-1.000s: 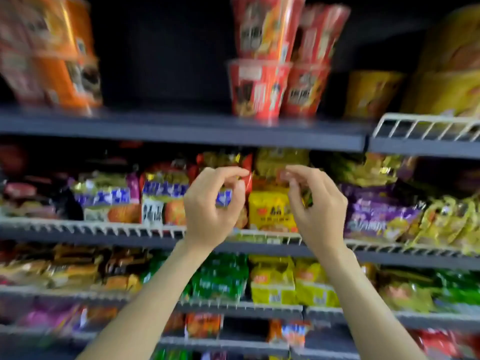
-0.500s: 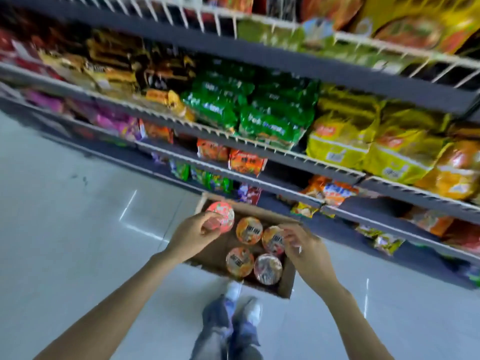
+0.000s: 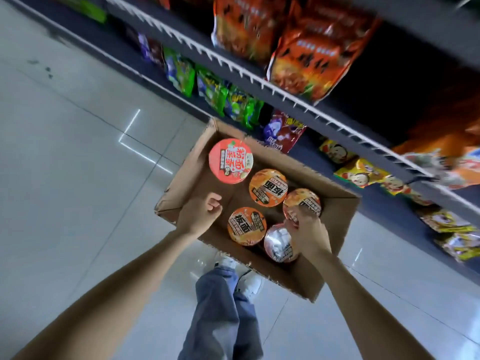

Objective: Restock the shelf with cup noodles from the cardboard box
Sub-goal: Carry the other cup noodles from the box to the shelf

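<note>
An open cardboard box (image 3: 335, 224) sits on the floor in front of the shelves. It holds several cup noodles: a large red-lidded cup (image 3: 230, 160) at the far left, an orange cup (image 3: 268, 187), another orange cup (image 3: 246, 226), a far right orange cup (image 3: 304, 201) and a silvery-lidded cup (image 3: 278, 244). My left hand (image 3: 201, 214) hovers over the box's bare left part, its fingers curled on nothing. My right hand (image 3: 307, 233) reaches between the far right orange cup and the silvery cup, with its fingers curled on the orange cup's near rim.
Low wire-edged shelves (image 3: 259, 81) run diagonally behind the box, filled with green, purple, yellow and orange snack bags. My legs in jeans (image 3: 220, 307) and white shoes stand just before the box on a glossy tiled floor (image 3: 78, 152).
My view swung from the upper shelves down to the box on the floor. Both hands dropped into the box. The left hand left the red cup, and the right settled on the orange cup.
</note>
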Demonstrator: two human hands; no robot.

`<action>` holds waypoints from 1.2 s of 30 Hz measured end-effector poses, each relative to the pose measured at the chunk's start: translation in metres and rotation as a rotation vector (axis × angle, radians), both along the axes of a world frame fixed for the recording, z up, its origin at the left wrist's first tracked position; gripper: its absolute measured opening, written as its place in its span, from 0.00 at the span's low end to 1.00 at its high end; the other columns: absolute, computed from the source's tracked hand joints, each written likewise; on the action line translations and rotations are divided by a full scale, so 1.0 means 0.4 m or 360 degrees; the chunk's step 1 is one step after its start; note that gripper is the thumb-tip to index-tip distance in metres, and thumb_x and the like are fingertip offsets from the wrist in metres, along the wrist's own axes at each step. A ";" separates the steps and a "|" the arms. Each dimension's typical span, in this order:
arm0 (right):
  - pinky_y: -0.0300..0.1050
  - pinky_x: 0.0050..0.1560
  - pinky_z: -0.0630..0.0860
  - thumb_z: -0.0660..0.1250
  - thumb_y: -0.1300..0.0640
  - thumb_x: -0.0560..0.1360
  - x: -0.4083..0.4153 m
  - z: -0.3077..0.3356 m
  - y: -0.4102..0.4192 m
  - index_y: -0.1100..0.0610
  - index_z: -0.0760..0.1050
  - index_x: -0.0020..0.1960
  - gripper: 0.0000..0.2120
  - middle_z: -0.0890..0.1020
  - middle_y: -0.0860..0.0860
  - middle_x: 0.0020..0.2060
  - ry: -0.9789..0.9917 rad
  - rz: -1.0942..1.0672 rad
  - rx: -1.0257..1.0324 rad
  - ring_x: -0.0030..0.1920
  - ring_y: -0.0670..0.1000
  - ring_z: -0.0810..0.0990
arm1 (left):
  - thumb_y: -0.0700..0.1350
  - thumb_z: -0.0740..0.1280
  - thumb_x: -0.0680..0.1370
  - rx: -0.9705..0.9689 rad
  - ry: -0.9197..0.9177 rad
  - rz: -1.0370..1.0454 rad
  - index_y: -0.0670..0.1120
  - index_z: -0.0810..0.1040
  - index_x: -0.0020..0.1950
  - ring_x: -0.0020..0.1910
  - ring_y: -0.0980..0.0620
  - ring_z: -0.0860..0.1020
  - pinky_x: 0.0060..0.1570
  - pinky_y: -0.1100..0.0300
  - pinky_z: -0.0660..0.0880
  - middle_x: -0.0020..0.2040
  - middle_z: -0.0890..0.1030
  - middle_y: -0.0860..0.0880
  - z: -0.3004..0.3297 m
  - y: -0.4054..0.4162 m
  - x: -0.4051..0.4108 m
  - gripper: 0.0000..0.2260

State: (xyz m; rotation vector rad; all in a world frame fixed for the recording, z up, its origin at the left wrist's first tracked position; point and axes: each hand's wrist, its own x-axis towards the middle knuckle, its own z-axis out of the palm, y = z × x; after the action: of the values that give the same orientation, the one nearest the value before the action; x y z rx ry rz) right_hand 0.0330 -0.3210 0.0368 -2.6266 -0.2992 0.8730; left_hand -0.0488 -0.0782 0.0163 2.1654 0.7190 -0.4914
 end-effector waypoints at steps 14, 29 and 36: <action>0.57 0.66 0.65 0.65 0.49 0.77 0.149 -0.649 0.049 0.57 0.62 0.72 0.27 0.62 0.63 0.71 -0.0222 0.0392 -0.0478 0.68 0.63 0.64 | 0.52 0.67 0.75 0.0381 0.0360 -0.0384 0.49 0.71 0.64 0.58 0.45 0.75 0.55 0.52 0.70 0.58 0.77 0.47 -0.607 -0.127 0.005 0.19; 0.43 0.45 0.73 0.65 0.58 0.78 0.176 -0.745 0.111 0.57 0.64 0.62 0.16 0.76 0.58 0.59 0.0205 -0.0566 0.0219 0.55 0.55 0.78 | 0.47 0.67 0.77 0.0046 0.0758 -0.0378 0.40 0.65 0.63 0.57 0.37 0.76 0.51 0.52 0.71 0.58 0.77 0.38 -0.723 -0.143 0.030 0.20; 0.57 0.52 0.79 0.61 0.69 0.73 0.172 -0.750 0.053 0.57 0.71 0.58 0.15 0.81 0.50 0.40 0.0146 -0.0913 0.0316 0.51 0.56 0.81 | 0.44 0.69 0.75 0.0018 0.0581 -0.0339 0.46 0.73 0.65 0.57 0.44 0.78 0.57 0.55 0.73 0.58 0.80 0.43 -0.683 -0.094 0.014 0.19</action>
State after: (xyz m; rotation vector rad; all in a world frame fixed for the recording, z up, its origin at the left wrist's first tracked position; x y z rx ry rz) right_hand 0.1019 -0.2997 -0.2631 -2.2863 0.3599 0.7127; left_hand -0.0431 -0.1156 -0.2570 2.1985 0.6847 -1.0149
